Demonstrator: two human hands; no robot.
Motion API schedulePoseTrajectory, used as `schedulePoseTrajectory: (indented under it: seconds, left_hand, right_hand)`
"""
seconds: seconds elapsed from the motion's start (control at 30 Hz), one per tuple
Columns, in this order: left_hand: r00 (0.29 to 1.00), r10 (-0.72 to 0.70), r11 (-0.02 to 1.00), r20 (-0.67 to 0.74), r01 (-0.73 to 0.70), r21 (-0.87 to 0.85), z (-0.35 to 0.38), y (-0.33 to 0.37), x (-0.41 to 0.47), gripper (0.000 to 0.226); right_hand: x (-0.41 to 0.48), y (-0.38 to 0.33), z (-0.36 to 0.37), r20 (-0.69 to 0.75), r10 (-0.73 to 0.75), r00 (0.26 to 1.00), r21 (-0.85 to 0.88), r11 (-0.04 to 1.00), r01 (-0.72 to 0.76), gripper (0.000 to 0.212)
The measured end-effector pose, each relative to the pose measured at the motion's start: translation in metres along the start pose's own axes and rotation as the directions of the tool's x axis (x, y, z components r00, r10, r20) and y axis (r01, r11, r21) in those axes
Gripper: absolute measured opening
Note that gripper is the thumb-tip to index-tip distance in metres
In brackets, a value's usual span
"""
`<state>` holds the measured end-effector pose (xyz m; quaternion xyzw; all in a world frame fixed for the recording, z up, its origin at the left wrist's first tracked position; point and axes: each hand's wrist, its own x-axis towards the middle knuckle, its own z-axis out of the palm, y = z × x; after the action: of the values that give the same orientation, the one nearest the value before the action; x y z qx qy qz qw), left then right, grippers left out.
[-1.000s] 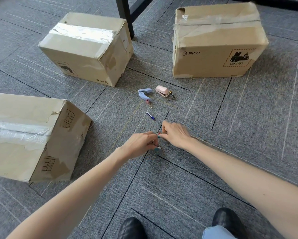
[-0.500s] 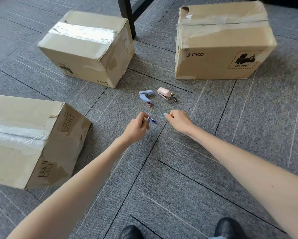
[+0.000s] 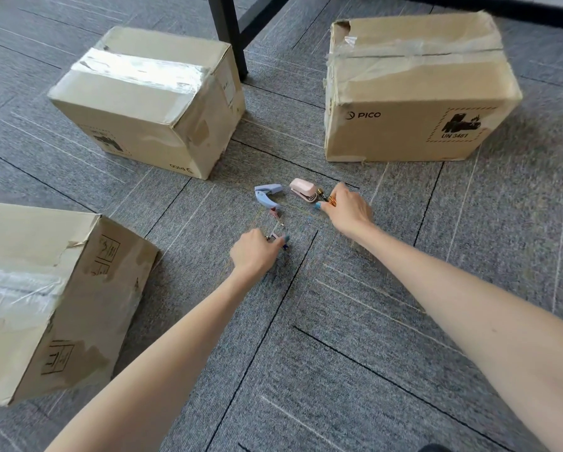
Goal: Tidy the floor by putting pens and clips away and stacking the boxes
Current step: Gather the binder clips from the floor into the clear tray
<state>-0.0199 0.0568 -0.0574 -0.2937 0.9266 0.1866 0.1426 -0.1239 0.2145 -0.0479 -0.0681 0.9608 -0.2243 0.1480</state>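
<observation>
Three taped cardboard boxes stand on the grey carpet: one at the back left [image 3: 149, 99], one at the back right [image 3: 413, 89], one at the near left [image 3: 45, 288]. Between them lie a blue staple remover [image 3: 267, 195], a pink stapler [image 3: 303, 189], a small pink clip [image 3: 276, 213] and a dark clip [image 3: 321, 193]. My left hand [image 3: 255, 254] pinches a small blue clip [image 3: 275, 238] on the floor. My right hand [image 3: 350, 212] holds a small orange clip [image 3: 331, 200] in its fingertips, just right of the stapler and touching the dark clip's spot.
A black table leg [image 3: 231, 31] stands on the carpet between the two back boxes. A dark shoe tip [image 3: 434, 447] shows at the bottom edge. Bare carpet stretches to the right and in front of me.
Both hands moved forward, away from me. The left hand reached the blue clip and closed on it. The right hand travelled up to the stapler's right side.
</observation>
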Motion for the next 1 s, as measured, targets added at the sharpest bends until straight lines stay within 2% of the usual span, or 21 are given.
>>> schedulePoseTrajectory:
  seconds: [0.1, 0.2, 0.27, 0.33, 0.37, 0.43, 0.47, 0.53, 0.6, 0.63, 0.7, 0.73, 0.8, 0.9, 1.0]
  left_hand:
    - [1.0, -0.009, 1.0, -0.02, 0.009, -0.022, 0.003, 0.0, 0.005, 0.039]
    - [1.0, 0.006, 0.997, -0.001, -0.006, -0.074, 0.002, 0.001, 0.01, 0.032]
    - [0.999, 0.02, 0.985, 0.039, -0.013, -0.173, -0.001, 0.0, 0.013, 0.035]
    - [0.996, 0.028, 0.936, 0.087, 0.005, -0.352, -0.006, 0.0, 0.014, 0.039]
    - [0.992, 0.021, 0.876, 0.127, 0.043, -0.48, -0.01, 0.0, 0.013, 0.038]
    - [0.965, 0.04, 0.656, 0.261, 0.172, -0.735, -0.017, -0.003, 0.012, 0.03]
    - [0.939, 0.087, 0.541, 0.332, 0.235, -0.807, -0.022, -0.005, 0.01, 0.024]
    - [0.887, 0.217, 0.368, 0.408, 0.313, -0.876, -0.027, -0.011, 0.01, 0.017]
    - [0.863, 0.31, 0.236, 0.399, 0.336, -0.912, -0.033, -0.015, 0.008, 0.013]
    - [0.86, 0.334, 0.183, 0.385, 0.342, -0.922, -0.034, -0.017, 0.008, 0.013]
    - [0.857, 0.351, 0.123, 0.377, 0.357, -0.926, -0.036, -0.017, 0.009, 0.011]
    - [0.861, 0.34, 0.145, 0.377, 0.348, -0.926, -0.036, -0.016, 0.01, 0.01]
    - [0.906, 0.248, 0.316, 0.344, 0.26, -0.913, -0.032, -0.013, 0.012, 0.021]
    - [0.985, 0.059, 0.592, 0.164, 0.098, -0.8, -0.023, -0.005, 0.021, 0.036]
    - [0.999, -0.044, 0.865, 0.002, 0.039, -0.5, -0.013, 0.003, 0.026, 0.047]
  right_hand:
    - [0.01, -0.004, 0.002, 0.001, 0.005, 1.0, -0.062, 0.998, -0.005, 0.051]
    - [0.016, -0.006, 0.009, 0.008, 0.004, 1.0, -0.109, 0.994, -0.003, 0.049]
    - [0.018, -0.006, 0.014, 0.01, 0.011, 1.0, -0.088, 0.996, -0.01, 0.045]
    - [0.017, -0.007, 0.016, 0.007, 0.024, 1.0, -0.066, 0.998, -0.023, 0.048]
    - [0.015, -0.007, 0.017, 0.008, 0.03, 1.0, -0.056, 0.998, -0.03, 0.052]
    - [0.011, -0.005, 0.018, 0.014, 0.038, 0.999, -0.034, 0.999, -0.037, 0.058]
    - [0.009, -0.004, 0.019, 0.02, 0.045, 0.999, -0.01, 0.999, -0.045, 0.056]
    - [0.006, -0.002, 0.021, 0.037, 0.054, 0.998, 0.063, 0.996, -0.056, 0.038]
    - [0.003, -0.001, 0.02, 0.092, 0.038, 0.995, 0.208, 0.977, -0.057, 0.028]
    - [0.002, 0.0, 0.02, 0.143, 0.025, 0.989, 0.332, 0.941, -0.072, 0.029]
    - [-0.002, -0.002, 0.017, 0.298, -0.006, 0.954, 0.632, 0.75, -0.193, 0.026]
    - [-0.004, -0.003, 0.015, 0.369, -0.04, 0.928, 0.73, 0.63, -0.263, 0.023]
    - [-0.009, -0.003, 0.013, 0.442, -0.1, 0.891, 0.814, 0.462, -0.352, 0.022]
    - [-0.013, 0.0, 0.016, 0.474, -0.126, 0.871, 0.84, 0.363, -0.404, 0.024]
    - [-0.017, 0.003, 0.016, 0.472, -0.133, 0.871, 0.851, 0.327, -0.412, 0.025]
